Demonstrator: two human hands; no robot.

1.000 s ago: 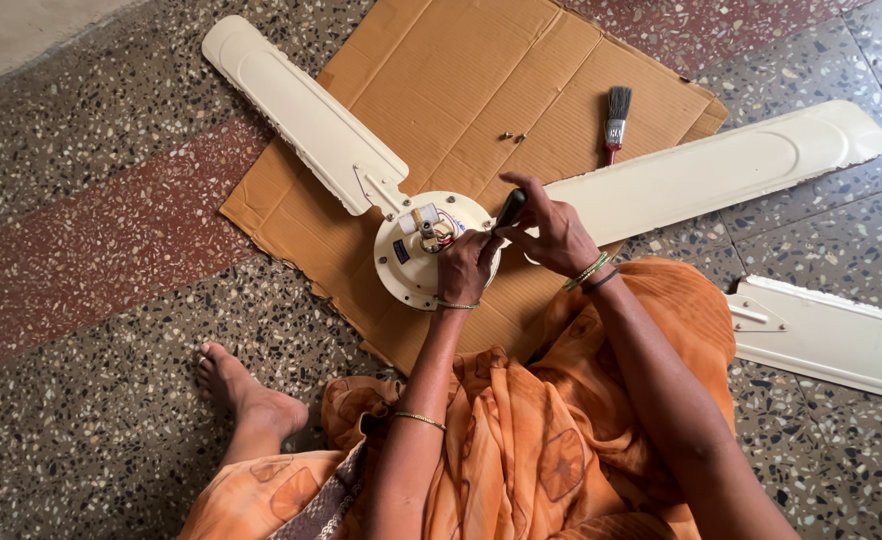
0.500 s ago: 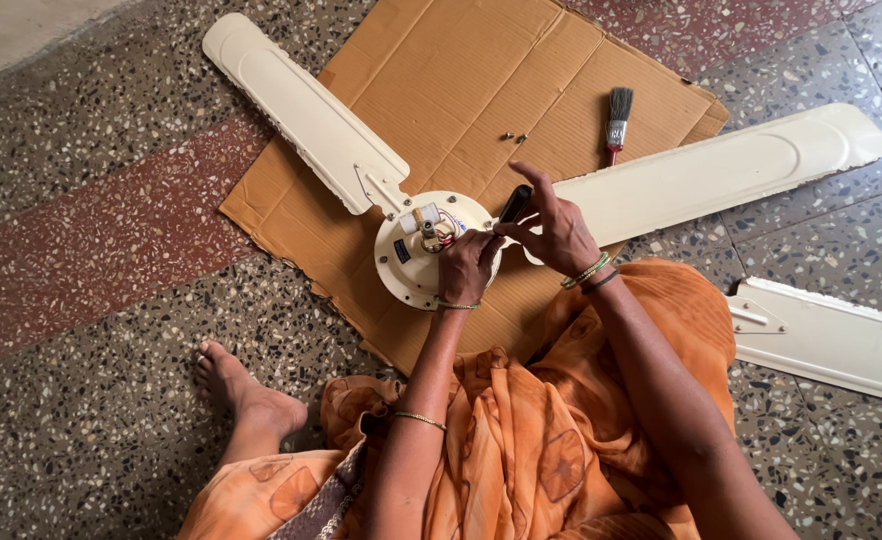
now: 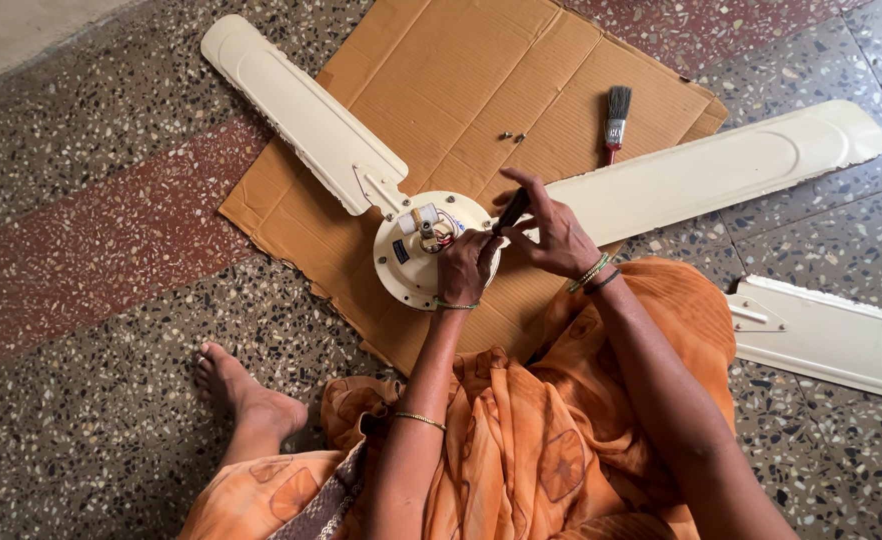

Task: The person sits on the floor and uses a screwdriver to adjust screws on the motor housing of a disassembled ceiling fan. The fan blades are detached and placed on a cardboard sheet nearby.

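The left hand (image 3: 466, 265) reaches forward from a bent arm and rests on the near edge of the cream ceiling fan motor hub (image 3: 423, 248), its fingers curled together over the rim. The right hand (image 3: 551, 235) comes in from the right, its fingers clamped on a dark-handled tool (image 3: 512, 210) whose tip points down at the hub. The hub lies on a flattened cardboard sheet (image 3: 481, 90) on the speckled floor (image 3: 81, 420). Two fan blades stay attached: one (image 3: 296, 110) runs up-left, one (image 3: 721, 170) runs right. A third, loose blade (image 3: 841, 335) lies well apart on the floor. One paintbrush (image 3: 616, 122) and two small screws (image 3: 513, 135) rest on the cardboard.
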